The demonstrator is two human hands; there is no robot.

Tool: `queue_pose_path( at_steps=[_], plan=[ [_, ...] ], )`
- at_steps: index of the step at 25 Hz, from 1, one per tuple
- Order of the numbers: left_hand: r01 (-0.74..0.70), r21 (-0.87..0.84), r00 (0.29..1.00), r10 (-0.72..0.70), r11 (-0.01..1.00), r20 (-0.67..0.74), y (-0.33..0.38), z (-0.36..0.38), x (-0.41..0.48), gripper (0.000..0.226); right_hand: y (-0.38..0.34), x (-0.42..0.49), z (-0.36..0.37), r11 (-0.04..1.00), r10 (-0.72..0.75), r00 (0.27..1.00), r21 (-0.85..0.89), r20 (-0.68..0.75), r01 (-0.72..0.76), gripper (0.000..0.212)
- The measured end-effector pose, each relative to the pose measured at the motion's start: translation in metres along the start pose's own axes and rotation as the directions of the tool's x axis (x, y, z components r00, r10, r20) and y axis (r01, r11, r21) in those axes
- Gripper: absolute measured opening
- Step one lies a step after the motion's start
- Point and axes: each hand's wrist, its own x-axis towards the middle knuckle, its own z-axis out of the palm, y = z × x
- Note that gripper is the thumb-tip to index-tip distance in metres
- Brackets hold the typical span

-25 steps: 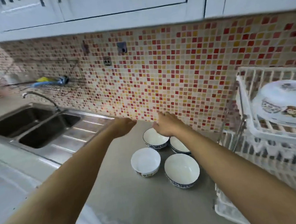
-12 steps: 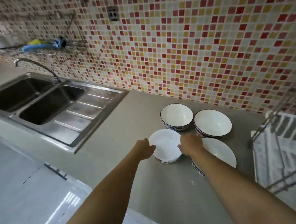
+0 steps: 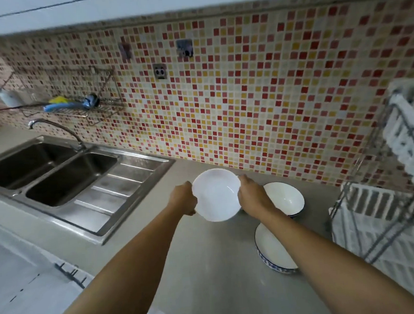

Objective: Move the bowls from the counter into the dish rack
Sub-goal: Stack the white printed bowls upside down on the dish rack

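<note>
From the head camera, a white bowl (image 3: pixel 216 195) is held up off the counter (image 3: pixel 209 279), tipped a little so its inside faces the person. The left hand (image 3: pixel 183 199) clasps its near-left rim and the right hand (image 3: pixel 252 194) clasps the right rim, so the bowl sits between the two palms.

Just behind the right hand a blue-rimmed bowl (image 3: pixel 286 196) stands on the counter, and under the right forearm another blue-rimmed bowl (image 3: pixel 272 251) is partly hidden. A fourth bowl may sit behind the lifted one; I cannot tell.

The dish rack (image 3: pixel 386 217) stands well off to the right of the right hand. To my eye, the carry should swing right and stay high enough to clear both standing bowls and the rack's wire frame, with both hands kept firmly on the rim until the bowl settles.
</note>
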Motion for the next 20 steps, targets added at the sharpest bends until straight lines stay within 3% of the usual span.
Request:
queue_pose_path(
  at_steps=[3, 6, 8, 10, 13, 17, 20],
  plan=[
    [-0.124, -0.149, 0.989, 0.111, 0.981, -0.092, 0.032, -0.038, -0.017, 0.035, -0.014, -0.014, -0.059, 0.991, -0.114, 0.979, 0.056, -0.167, 0.125, 0.037],
    [-0.306, -0.243, 0.947, 0.267, 0.921, -0.181, 0.064, -0.069, -0.032, 0.040, -0.018, -0.032, -0.127, 0.985, -0.122, 0.967, 0.094, -0.222, 0.146, 0.046],
    [-0.478, -0.212, 0.873, 0.432, 0.853, -0.227, 0.098, -0.085, -0.048, 0.039, -0.013, -0.047, -0.170, 0.988, -0.087, 0.964, 0.101, -0.252, 0.116, 0.054],
    [-0.624, -0.192, 0.778, 0.578, 0.758, -0.245, 0.139, -0.096, -0.068, 0.038, -0.003, -0.061, -0.209, 0.992, -0.064, 0.951, 0.084, -0.303, 0.093, 0.050],
    [-0.755, -0.268, 0.654, 0.716, 0.598, -0.246, 0.195, -0.107, -0.097, 0.032, 0.022, -0.086, -0.262, 0.994, 0.041, 0.906, 0.112, -0.420, 0.007, 0.047],
    [-0.748, -0.473, 0.584, 0.800, 0.465, -0.138, 0.261, -0.106, -0.133, 0.050, 0.065, -0.110, -0.318, 0.925, 0.119, 0.842, 0.367, -0.526, 0.098, 0.050],
    [-0.690, -0.626, 0.480, 0.877, 0.363, -0.020, 0.299, -0.090, -0.154, 0.073, 0.091, -0.122, -0.335, 0.770, 0.138, 0.845, 0.593, -0.516, 0.236, 0.055]
  ],
)
